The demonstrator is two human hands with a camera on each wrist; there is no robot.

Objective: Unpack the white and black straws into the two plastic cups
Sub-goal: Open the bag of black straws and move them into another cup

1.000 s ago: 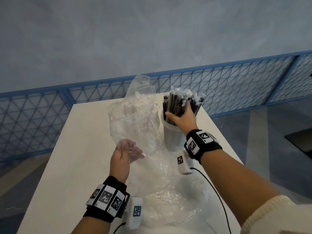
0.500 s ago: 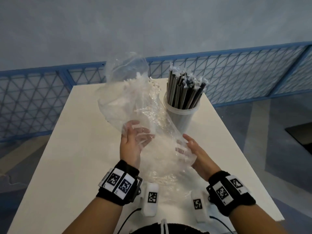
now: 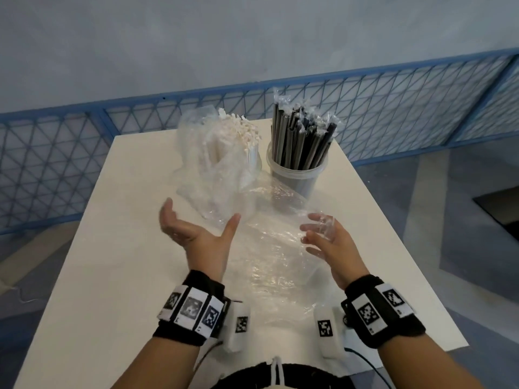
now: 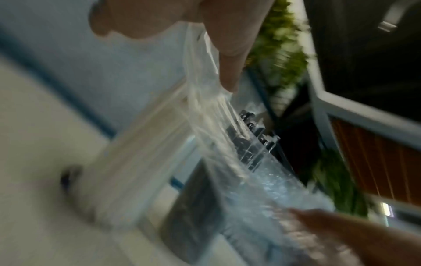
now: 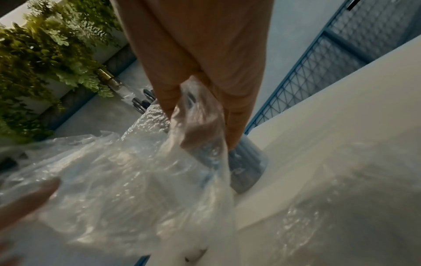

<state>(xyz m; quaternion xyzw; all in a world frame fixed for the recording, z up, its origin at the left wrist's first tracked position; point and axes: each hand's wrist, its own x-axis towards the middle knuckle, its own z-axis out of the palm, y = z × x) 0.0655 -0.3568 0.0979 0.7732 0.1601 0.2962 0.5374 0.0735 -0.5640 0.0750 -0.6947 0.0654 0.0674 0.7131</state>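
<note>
Black straws (image 3: 299,141) stand in the right plastic cup (image 3: 297,178). White straws (image 3: 238,136) stand beside them in the left clear cup (image 3: 254,162), with a clear bag (image 3: 202,164) still loose around them. A second crumpled clear bag (image 3: 275,248) lies on the white table (image 3: 112,276) between my hands. My left hand (image 3: 196,230) is held palm up with fingers spread, its thumb just touching the film. My right hand (image 3: 323,237) holds the crumpled bag (image 5: 136,180), the film caught between its fingers (image 5: 232,126). The left wrist view is blurred.
A blue mesh fence (image 3: 56,164) runs behind the table's far edge. The table's right edge (image 3: 407,248) drops to a grey floor. Green plants (image 5: 34,63) stand off to one side.
My right hand left the black straws and came back to the crumpled bag. My left hand let go of the film and opened palm up. The white straws now stand lower beside the black ones.
</note>
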